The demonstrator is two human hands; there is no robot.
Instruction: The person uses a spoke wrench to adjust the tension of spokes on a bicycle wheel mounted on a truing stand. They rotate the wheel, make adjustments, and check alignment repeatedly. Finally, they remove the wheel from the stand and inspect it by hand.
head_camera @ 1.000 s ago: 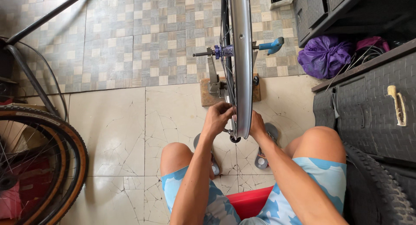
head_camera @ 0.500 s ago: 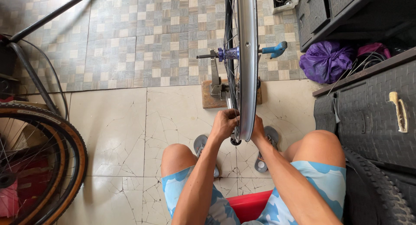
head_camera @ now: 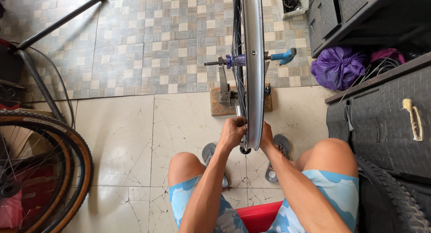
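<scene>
View from above a seated person's knees. A bare silver rim (head_camera: 254,67) stands upright, edge-on, running from 12 o'clock down to the middle of the view. Its purple hub (head_camera: 236,60) sits on a truing stand (head_camera: 224,91), which rests on a wooden base (head_camera: 217,108) on the floor.

Both hands meet at the rim's lowest part, one on each side. The left hand (head_camera: 232,133) is curled closed, fingers pinched at the spokes beside the rim; what it grips is too small to tell. The right hand (head_camera: 266,138) lies against the rim's other side, mostly hidden behind it, so whether it grips cannot be told.

A blue handle (head_camera: 285,56) sticks out from the stand toward 1 o'clock.

Room around the rim: pale cracked floor tiles (head_camera: 121,138) lie open from 8 to 10 o'clock, up to a tyred wheel (head_camera: 42,170) at the left edge. At 3 o'clock, black crates (head_camera: 386,120) stand close to the right knee, with a purple bag (head_camera: 339,67) beyond them at 2 o'clock. A knobby tyre (head_camera: 395,201) crowds the corner at 4 o'clock. A red seat (head_camera: 258,215) shows between the thighs at 6 o'clock.
</scene>
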